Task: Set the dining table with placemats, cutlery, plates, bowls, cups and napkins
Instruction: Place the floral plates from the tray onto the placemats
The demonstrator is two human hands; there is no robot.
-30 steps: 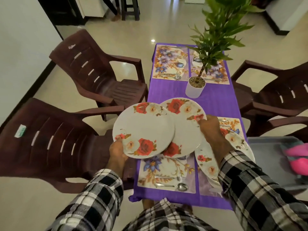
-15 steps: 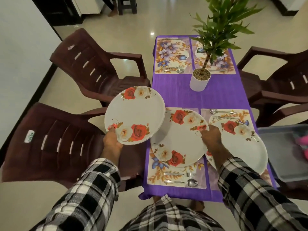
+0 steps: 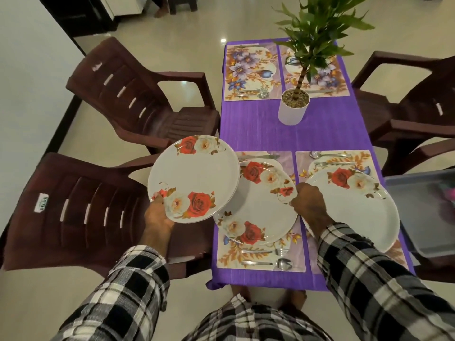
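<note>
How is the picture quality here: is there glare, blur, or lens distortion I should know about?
Head view: a small bright glare spot lies on the floor beyond the table; wide-angle bending curves the chairs and sleeves at the edges; the light is dim and soft; the plate in the left hand stays fairly sharp, and the grey tray at the right edge looks blurred.

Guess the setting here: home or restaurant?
Most likely a home dining area: a small table under a purple tablecloth with floral placemats, brown plastic armchairs around it, and a potted plant as centrepiece on a tiled floor.
</note>
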